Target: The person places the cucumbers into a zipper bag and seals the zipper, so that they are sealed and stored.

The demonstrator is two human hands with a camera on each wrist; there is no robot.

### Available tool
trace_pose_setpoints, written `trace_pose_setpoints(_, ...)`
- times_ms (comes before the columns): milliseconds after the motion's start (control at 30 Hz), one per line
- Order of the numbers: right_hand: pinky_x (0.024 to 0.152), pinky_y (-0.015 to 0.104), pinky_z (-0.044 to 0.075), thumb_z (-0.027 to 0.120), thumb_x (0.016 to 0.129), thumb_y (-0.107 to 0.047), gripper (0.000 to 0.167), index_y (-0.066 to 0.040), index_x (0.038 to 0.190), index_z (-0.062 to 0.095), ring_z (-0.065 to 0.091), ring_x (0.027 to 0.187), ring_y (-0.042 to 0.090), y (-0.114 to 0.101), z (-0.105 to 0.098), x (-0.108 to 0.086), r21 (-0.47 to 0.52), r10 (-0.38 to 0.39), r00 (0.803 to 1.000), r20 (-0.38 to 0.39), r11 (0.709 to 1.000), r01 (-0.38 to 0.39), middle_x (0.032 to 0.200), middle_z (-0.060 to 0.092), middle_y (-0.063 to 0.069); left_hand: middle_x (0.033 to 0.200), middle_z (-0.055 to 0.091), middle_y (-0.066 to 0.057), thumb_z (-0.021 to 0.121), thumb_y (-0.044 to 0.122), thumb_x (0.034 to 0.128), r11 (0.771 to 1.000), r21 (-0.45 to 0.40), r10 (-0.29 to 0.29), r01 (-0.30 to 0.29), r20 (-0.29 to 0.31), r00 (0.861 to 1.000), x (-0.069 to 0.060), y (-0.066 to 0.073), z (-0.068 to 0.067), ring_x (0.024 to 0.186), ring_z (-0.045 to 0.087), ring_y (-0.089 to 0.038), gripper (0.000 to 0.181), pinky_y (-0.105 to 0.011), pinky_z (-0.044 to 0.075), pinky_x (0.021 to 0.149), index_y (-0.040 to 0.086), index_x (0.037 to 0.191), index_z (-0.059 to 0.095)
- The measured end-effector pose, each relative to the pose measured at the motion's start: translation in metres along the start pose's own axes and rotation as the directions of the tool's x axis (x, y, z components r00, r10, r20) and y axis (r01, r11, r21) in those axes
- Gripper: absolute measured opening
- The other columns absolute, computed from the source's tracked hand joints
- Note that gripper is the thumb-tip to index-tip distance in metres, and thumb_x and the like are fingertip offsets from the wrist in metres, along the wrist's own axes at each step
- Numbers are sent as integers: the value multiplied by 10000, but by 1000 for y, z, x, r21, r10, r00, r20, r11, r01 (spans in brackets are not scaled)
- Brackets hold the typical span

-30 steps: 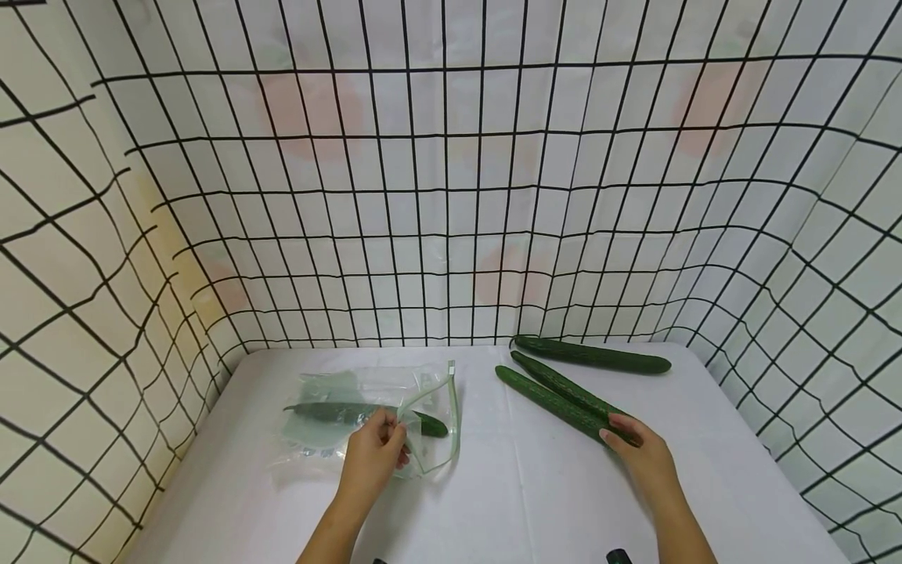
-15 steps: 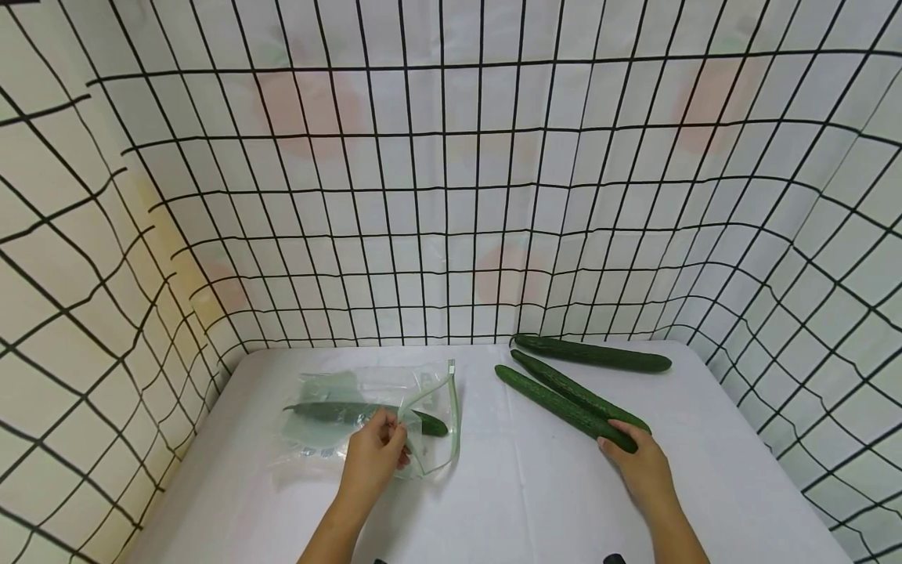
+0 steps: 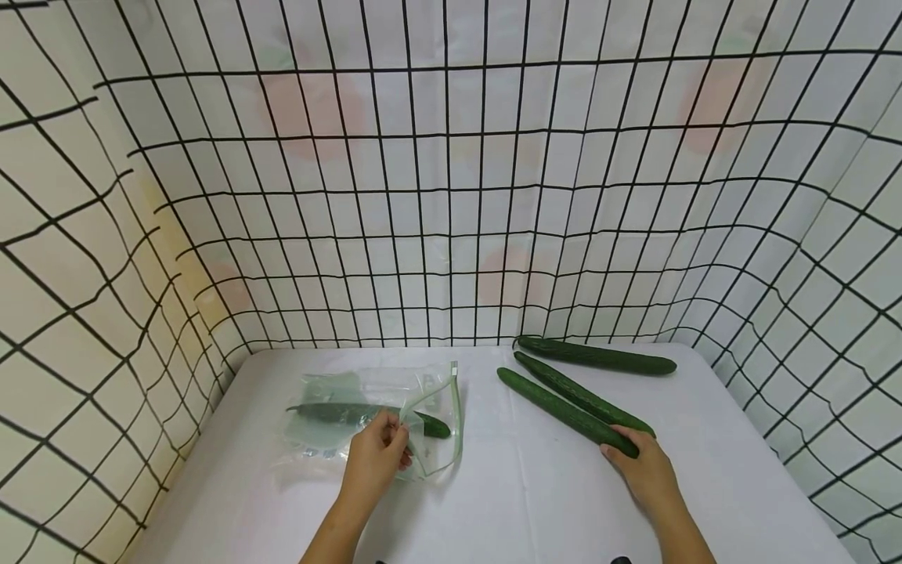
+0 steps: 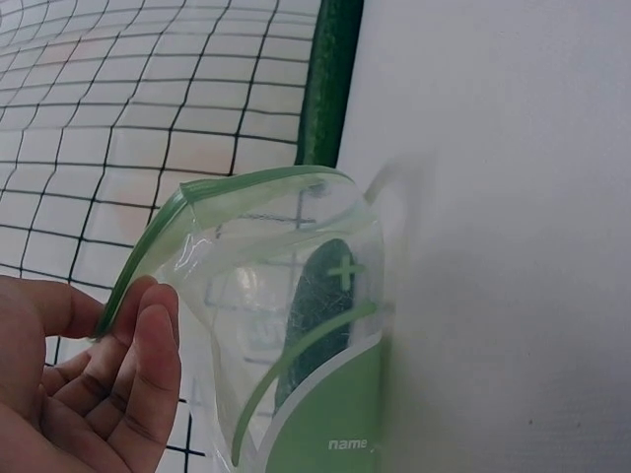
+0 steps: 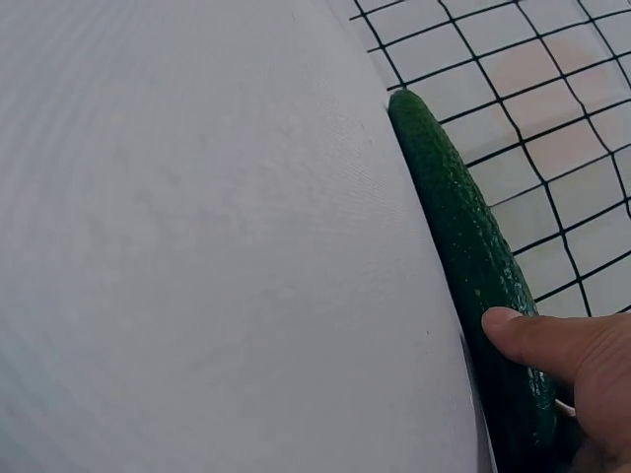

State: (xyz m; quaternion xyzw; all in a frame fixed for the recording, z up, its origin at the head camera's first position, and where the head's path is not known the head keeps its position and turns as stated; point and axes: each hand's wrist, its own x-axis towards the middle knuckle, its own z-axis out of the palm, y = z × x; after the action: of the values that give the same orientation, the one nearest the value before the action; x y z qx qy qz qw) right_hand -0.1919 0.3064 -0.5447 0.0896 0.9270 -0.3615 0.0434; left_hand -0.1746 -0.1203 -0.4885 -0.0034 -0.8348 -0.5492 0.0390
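My left hand (image 3: 376,453) pinches the green zip edge of a clear zip bag (image 4: 325,419), holding its mouth apart on the left of the table. Inside the bag lies one cucumber (image 3: 334,412), its rounded end towards the opening. On the right, my right hand (image 3: 647,470) grips the near end of a dark green cucumber (image 3: 557,405), thumb on one side and fingers on the other. Its far end shows in the right wrist view. A second cucumber (image 3: 564,384) lies close along it, just behind. The right fingers' undersides are hidden.
Another cucumber (image 3: 599,356) lies across the back right of the white-covered table (image 3: 507,501). Black wire mesh (image 3: 465,211) stands along the back and both sides. Part of a black object (image 3: 620,560) shows at the bottom edge.
My right hand has gone from the near ends of the two cucumbers to a grip on the front one, uncovering the other's near end. The left hand and bag stay put.
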Motion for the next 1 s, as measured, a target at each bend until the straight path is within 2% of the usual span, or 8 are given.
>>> trace_pose_setpoints(233,1123,730,306,594,1006,-432,668,-33,1508,409,319,1408,579,-3,-1,-2,-51,-43,999,0,998,43,1539,353,322,721,652,-66,565,96,1018,1000,-12,-3,3,-3,1000,0,0,0,591,651,-170,85,-216,579,549,17,991,582)
trace_pose_setpoints(567,1098,770,303,439,1050,-530,714,-41,1551,297,280,1408,615,-9,-7,-7,-67,3,998,63,998,1,1569,282,362,722,654,-69,563,95,1017,1000,-20,-4,4,-3,1000,1,1,1,594,654,-171,82,-219,580,548,27,972,572)
trace_pose_setpoints(767,1130,768,250,375,1041,-605,769,-57,1569,264,222,1437,609,-14,-12,-9,-16,35,995,95,999,-34,1596,232,353,729,655,-77,559,95,1022,1000,-27,-11,11,1,1000,1,1,0,602,653,-170,84,-224,582,553,27,972,564)
trace_pose_setpoints(1000,1136,782,205,401,989,-692,847,-132,1600,225,131,1484,583,-20,-24,-17,108,48,990,136,992,-63,1645,164,305,729,659,-77,561,94,1019,1000,-27,-11,11,-4,1000,0,2,-1,604,659,-181,82,-224,583,552,26,973,569)
